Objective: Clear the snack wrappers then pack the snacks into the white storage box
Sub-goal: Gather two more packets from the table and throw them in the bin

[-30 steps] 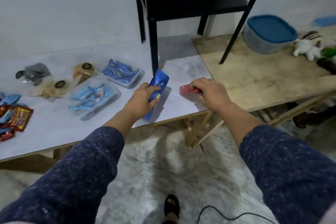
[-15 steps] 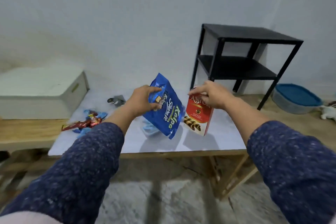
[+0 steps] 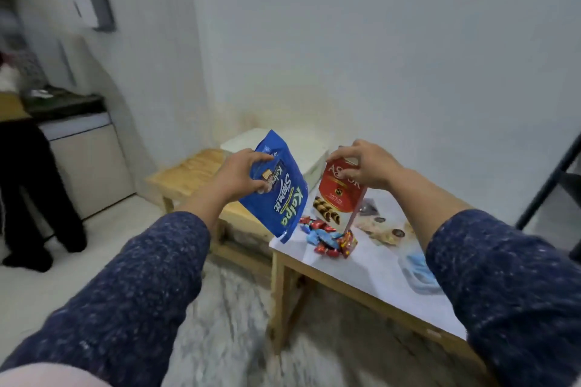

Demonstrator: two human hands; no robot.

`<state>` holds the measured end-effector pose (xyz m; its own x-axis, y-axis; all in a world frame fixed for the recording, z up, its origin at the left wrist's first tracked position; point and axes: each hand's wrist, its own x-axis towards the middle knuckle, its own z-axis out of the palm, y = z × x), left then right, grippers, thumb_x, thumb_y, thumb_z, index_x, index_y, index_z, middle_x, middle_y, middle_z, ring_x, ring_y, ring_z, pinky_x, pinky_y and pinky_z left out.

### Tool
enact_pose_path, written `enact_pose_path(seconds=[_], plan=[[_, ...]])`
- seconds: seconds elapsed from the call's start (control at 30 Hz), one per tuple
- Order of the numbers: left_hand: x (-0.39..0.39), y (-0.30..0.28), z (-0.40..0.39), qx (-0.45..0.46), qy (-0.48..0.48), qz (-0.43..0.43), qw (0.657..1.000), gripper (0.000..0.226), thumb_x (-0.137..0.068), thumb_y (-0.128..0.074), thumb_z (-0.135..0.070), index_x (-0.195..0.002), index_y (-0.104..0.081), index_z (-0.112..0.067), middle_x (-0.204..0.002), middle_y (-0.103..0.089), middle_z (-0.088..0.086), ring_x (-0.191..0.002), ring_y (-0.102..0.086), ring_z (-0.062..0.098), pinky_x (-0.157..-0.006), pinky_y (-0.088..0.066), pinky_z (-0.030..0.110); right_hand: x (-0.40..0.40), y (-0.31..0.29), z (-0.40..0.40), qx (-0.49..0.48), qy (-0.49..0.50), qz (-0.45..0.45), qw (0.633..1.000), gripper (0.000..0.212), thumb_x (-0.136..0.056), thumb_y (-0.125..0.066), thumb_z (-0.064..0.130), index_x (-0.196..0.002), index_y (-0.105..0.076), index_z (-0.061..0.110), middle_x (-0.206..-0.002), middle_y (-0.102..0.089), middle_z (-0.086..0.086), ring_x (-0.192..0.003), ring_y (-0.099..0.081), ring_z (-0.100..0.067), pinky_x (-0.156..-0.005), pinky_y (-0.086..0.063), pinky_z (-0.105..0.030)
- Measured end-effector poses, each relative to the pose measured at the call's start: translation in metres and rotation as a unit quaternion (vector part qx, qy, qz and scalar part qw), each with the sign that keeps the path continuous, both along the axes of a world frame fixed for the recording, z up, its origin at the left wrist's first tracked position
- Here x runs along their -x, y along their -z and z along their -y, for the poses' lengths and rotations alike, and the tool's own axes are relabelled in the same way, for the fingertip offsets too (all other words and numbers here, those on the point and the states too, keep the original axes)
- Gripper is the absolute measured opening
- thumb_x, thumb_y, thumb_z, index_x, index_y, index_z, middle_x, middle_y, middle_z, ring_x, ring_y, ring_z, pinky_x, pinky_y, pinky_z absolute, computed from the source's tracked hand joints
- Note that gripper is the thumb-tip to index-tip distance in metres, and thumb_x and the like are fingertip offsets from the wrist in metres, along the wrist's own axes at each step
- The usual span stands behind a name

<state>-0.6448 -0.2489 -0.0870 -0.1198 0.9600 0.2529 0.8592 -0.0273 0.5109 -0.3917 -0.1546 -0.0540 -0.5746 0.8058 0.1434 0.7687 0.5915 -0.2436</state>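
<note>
My left hand point(image 3: 239, 176) grips the top of a blue snack pouch point(image 3: 279, 198), which hangs in the air over the gap left of the table. My right hand point(image 3: 364, 166) pinches the top of a red wafer-roll box point(image 3: 339, 198) held upright above the table. Behind both, the white storage box point(image 3: 311, 148) sits on a wooden bench point(image 3: 185, 173), mostly hidden by my hands and the packs. A heap of small red and blue wrapped candies point(image 3: 330, 239) lies on the white tabletop point(image 3: 371, 267) under the red box.
Clear packets of biscuits point(image 3: 383, 229) and a clear tray with blue packs point(image 3: 418, 270) lie further right on the table. A black shelf frame point(image 3: 550, 179) stands at the right edge. A person in dark trousers point(image 3: 28, 198) stands by a counter at far left.
I have turned left and lifted both packs higher. The blue pouch and red box have travelled from the table's right end toward the white box on the bench.
</note>
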Motion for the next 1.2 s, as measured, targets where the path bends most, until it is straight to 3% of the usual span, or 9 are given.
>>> enact_pose_path(seconds=[0.17, 0.33, 0.53, 0.63, 0.8, 0.93, 1.2], plan=[[0.097, 0.008, 0.043, 0.011, -0.109, 0.012, 0.994, 0.065, -0.073, -0.08, -0.021, -0.132, -0.053, -0.024, -0.126, -0.055, 0.004, -0.114, -0.053, 0.023, -0.092, -0.043, 0.031, 0.125, 0.0, -0.008, 0.004, -0.116, 0.002, 0.993, 0.037, -0.085, -0.065, 0.032, -0.12, -0.056, 0.044, -0.113, -0.05, -0.002, -0.11, -0.052, -0.024, -0.09, -0.051, -0.041], [0.189, 0.024, 0.09, 0.039, -0.229, 0.012, 0.972, 0.065, -0.073, -0.079, -0.021, -0.132, -0.053, -0.026, -0.126, -0.055, 0.005, -0.115, -0.052, 0.023, -0.096, -0.045, 0.033, 0.26, 0.012, -0.01, 0.012, -0.237, 0.001, 0.972, 0.039, -0.084, -0.067, 0.033, -0.121, -0.057, 0.042, -0.113, -0.051, -0.005, -0.109, -0.053, -0.026, -0.09, -0.049, -0.04], [0.289, 0.027, 0.156, 0.078, -0.378, -0.017, 0.922, 0.066, -0.075, -0.078, -0.021, -0.135, -0.05, -0.024, -0.123, -0.054, 0.007, -0.116, -0.051, 0.025, -0.099, -0.041, 0.035, 0.427, 0.025, 0.009, 0.026, -0.389, 0.019, 0.921, 0.04, -0.085, -0.066, 0.031, -0.123, -0.057, 0.04, -0.118, -0.05, -0.007, -0.112, -0.052, -0.026, -0.091, -0.049, -0.039], [0.318, 0.033, 0.198, 0.079, -0.451, -0.016, 0.889, 0.065, -0.075, -0.078, -0.019, -0.134, -0.052, -0.024, -0.122, -0.055, 0.008, -0.116, -0.051, 0.026, -0.098, -0.04, 0.034, 0.502, 0.036, 0.036, 0.036, -0.459, 0.03, 0.887, 0.039, -0.086, -0.066, 0.029, -0.122, -0.057, 0.04, -0.118, -0.05, -0.007, -0.111, -0.052, -0.026, -0.083, -0.048, -0.034], [0.336, 0.06, 0.293, 0.136, -0.545, 0.017, 0.827, 0.065, -0.075, -0.078, -0.019, -0.135, -0.051, -0.024, -0.126, -0.054, 0.009, -0.117, -0.05, 0.027, -0.097, -0.038, 0.032, 0.593, 0.067, 0.114, 0.045, -0.555, 0.057, 0.828, 0.037, -0.084, -0.067, 0.034, -0.118, -0.057, 0.044, -0.113, -0.049, -0.005, -0.109, -0.054, -0.027, -0.088, -0.052, -0.042], [0.339, 0.083, 0.379, 0.153, -0.62, 0.046, 0.768, 0.062, -0.075, -0.076, -0.016, -0.133, -0.053, -0.023, -0.121, -0.054, 0.01, -0.112, -0.052, 0.027, -0.093, -0.039, 0.031, 0.647, 0.095, 0.194, 0.049, -0.625, 0.08, 0.775, 0.038, -0.085, -0.066, 0.035, -0.12, -0.056, 0.044, -0.111, -0.049, -0.003, -0.109, -0.052, -0.024, -0.084, -0.044, -0.032], [0.36, 0.142, 0.546, 0.182, -0.702, 0.103, 0.681, 0.063, -0.076, -0.075, -0.015, -0.134, -0.051, -0.023, -0.123, -0.053, 0.01, -0.114, -0.051, 0.028, -0.093, -0.042, 0.033, 0.726, 0.164, 0.39, 0.058, -0.705, 0.138, 0.693, 0.044, -0.086, -0.065, 0.031, -0.125, -0.051, 0.044, -0.111, -0.045, -0.003, -0.108, -0.052, -0.026, -0.083, -0.045, -0.034]])
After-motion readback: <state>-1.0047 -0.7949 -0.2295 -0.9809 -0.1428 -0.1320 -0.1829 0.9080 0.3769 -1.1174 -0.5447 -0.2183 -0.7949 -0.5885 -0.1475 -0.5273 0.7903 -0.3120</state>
